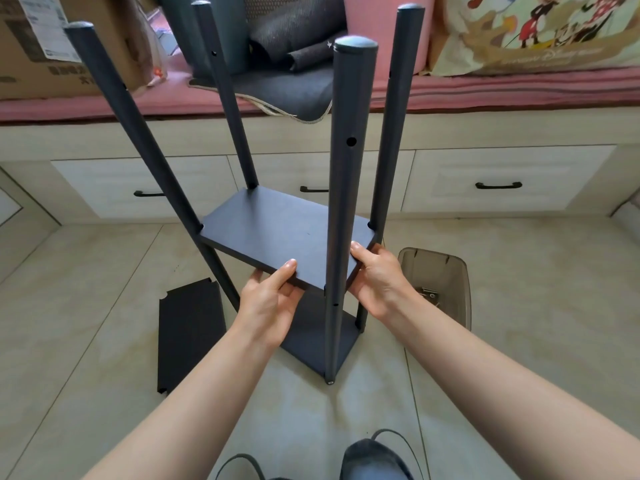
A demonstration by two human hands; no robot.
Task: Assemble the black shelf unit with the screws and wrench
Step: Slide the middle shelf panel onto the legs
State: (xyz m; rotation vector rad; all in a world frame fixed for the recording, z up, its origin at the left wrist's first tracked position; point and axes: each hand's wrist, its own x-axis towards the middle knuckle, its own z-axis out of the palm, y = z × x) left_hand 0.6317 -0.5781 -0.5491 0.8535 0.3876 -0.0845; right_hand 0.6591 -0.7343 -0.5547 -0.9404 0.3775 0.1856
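Hands, left hand (268,303) and right hand (377,277), grip the shelf board (277,233); bin (450,268) holds metal hardware (429,293).

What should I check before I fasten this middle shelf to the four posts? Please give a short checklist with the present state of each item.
1. Both hands hold the middle shelf: ok. The left hand and the right hand grip its near edge.
2. Shelf sits between all four posts: ok.
3. Shelf lines up with the screw holes in the near post: cannot tell.
4. Bottom shelf already in place: ok.
5. Screws within reach: some metal hardware lies in the plastic bin on the right; whether it is screws, cannot tell.
6. Wrench at hand: not ok, none is in view.
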